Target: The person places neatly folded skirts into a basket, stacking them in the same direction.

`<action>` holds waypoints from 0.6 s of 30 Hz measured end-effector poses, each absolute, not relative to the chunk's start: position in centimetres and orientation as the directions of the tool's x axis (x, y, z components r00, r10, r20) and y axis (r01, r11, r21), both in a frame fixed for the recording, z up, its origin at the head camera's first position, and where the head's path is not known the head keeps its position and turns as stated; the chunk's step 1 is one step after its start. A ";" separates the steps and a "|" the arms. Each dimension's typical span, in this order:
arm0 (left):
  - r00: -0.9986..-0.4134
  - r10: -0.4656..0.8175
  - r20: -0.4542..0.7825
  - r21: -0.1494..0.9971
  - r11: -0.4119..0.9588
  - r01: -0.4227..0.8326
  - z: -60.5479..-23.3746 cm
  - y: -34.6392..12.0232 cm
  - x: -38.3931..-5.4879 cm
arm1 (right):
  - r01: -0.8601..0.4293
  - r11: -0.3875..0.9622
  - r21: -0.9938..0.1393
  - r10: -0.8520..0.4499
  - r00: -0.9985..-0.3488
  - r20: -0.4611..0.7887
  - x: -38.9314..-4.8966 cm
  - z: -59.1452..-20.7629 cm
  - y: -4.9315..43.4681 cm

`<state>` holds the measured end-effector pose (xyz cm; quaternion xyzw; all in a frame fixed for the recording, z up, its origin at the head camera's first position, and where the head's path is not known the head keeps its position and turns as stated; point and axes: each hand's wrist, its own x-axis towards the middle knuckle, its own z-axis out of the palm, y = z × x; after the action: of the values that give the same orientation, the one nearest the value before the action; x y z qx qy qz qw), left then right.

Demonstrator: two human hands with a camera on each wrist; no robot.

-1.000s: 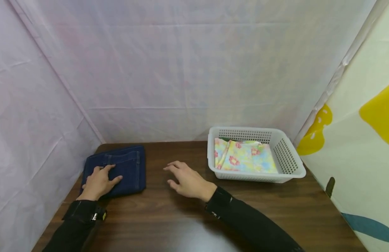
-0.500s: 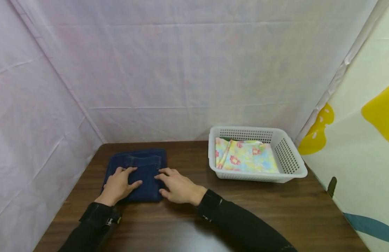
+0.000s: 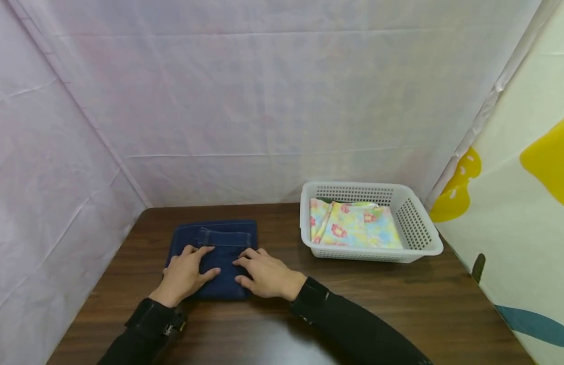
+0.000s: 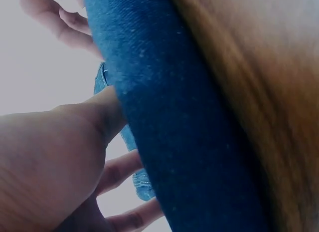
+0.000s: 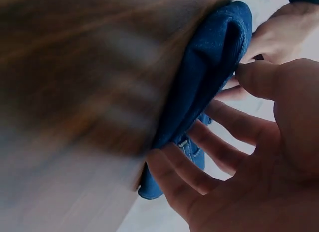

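Note:
A folded pair of dark blue jeans [image 3: 224, 239] lies flat on the brown table, a stitched pocket facing up. My left hand [image 3: 183, 276] rests on its left part with fingers spread and the thumb toward the middle. At the right edge, my right hand [image 3: 269, 274] touches the denim with extended fingertips. In the left wrist view, the folded edge of the jeans [image 4: 174, 117] hides the tips of my left fingers. The right wrist view shows the layered side of the jeans [image 5: 199, 67], with my right fingers [image 5: 219, 142] along it.
To the right stands a white plastic basket [image 3: 373, 253] with perforated walls. Inside it lies a folded pastel cloth [image 3: 350, 228] with a floral print. White sheeting [image 3: 263, 101] hangs behind the table [image 3: 400, 304] and along its left side.
The jeans have slid to the right across the table under my left hand. My right hand has come to their right edge from a gap beside them. The basket stays put.

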<state>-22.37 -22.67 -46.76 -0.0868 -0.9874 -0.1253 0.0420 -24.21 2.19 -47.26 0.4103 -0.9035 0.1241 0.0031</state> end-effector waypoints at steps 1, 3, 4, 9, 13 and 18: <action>-0.981 0.163 0.102 0.238 0.954 0.183 -46.8 -22.5 -22.3 | -0.739 0.635 -0.226 -0.738 -0.667 0.105 -24.2 -47.2 2.4; -0.980 0.170 0.101 0.232 0.954 0.190 -46.7 -22.2 -22.1 | -0.727 0.646 -0.231 -0.729 -0.678 0.094 -24.2 -47.0 2.8; -0.979 0.176 0.097 0.230 0.954 0.195 -46.7 -21.9 -22.0 | -0.719 0.655 -0.232 -0.722 -0.686 0.087 -24.2 -47.0 3.0; -0.975 0.207 0.087 0.234 0.947 0.222 -46.5 -20.9 -21.3 | -0.676 0.704 -0.216 -0.684 -0.728 0.049 -23.9 -46.8 4.1; -0.969 0.229 0.091 0.238 0.940 0.244 -46.4 -20.1 -20.7 | -0.654 0.730 -0.196 -0.662 -0.749 0.035 -23.5 -46.9 4.8; -0.960 0.259 0.105 0.236 0.931 0.277 -46.1 -19.2 -20.1 | -0.627 0.758 -0.181 -0.633 -0.774 0.031 -23.1 -47.1 5.7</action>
<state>-20.12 -19.24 -46.12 -0.1364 -0.9821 -0.1251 0.0360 -23.09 5.75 -47.05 0.3359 -0.9374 0.0909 -0.0162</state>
